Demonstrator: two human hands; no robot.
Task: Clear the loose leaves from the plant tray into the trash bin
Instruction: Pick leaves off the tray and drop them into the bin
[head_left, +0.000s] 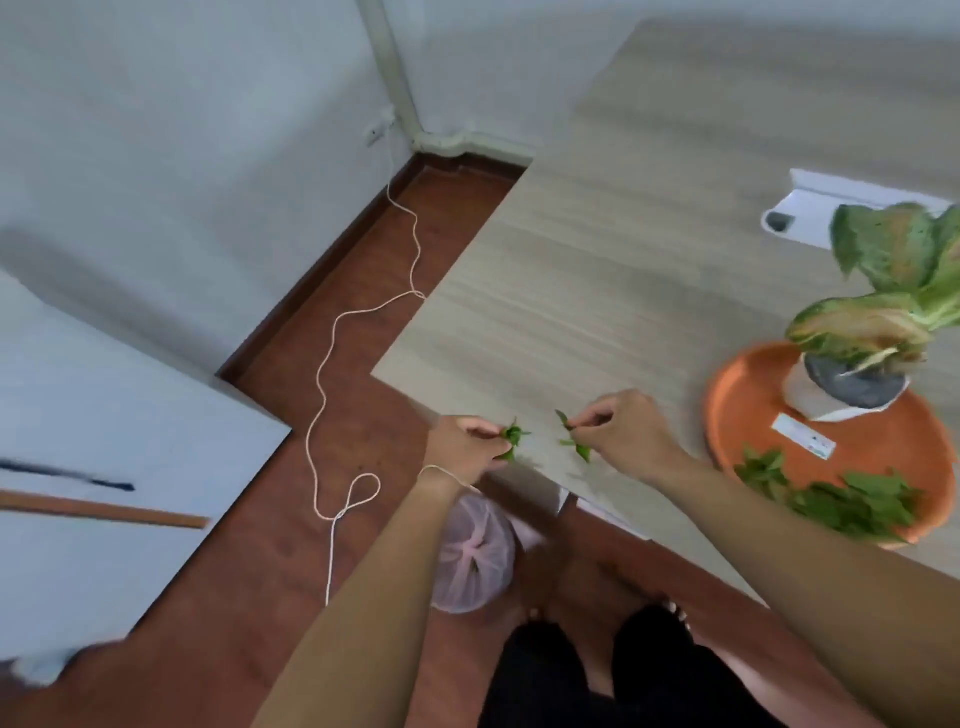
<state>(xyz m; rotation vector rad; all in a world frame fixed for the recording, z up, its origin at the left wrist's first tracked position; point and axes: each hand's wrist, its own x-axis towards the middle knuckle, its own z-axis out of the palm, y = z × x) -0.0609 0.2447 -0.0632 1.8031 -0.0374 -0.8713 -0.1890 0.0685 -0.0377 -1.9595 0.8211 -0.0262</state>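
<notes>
**Both hands pinch leaves at the table's near edge**

Dark-clothed legs fill the bottom of the view, bare feet on the red-brown floor. Just ahead of them, both forearms reach forward to the table. The left hand sits at the near left corner, fingers closed narrow on a small sprig of green leaves. A thin white string loops round that wrist. The right hand hovers over the near edge, thumb and forefinger pinched on a second sprig, its leaves hanging down toward the tabletop. The two hands are near each other but apart, and so are the sprigs.

Below the left forearm, on the floor under the table's corner, stands the bin, lined with a pale pink bag; the arm hides part of it.

Over at the right edge of the table sits the orange tray. A heap of loose leaves still lies along its near rim. A potted plant with broad mottled leaves stands at the tray's far side, and a small white label lies between pot and heap.

A white cord snakes across the floor to the left.
</notes>
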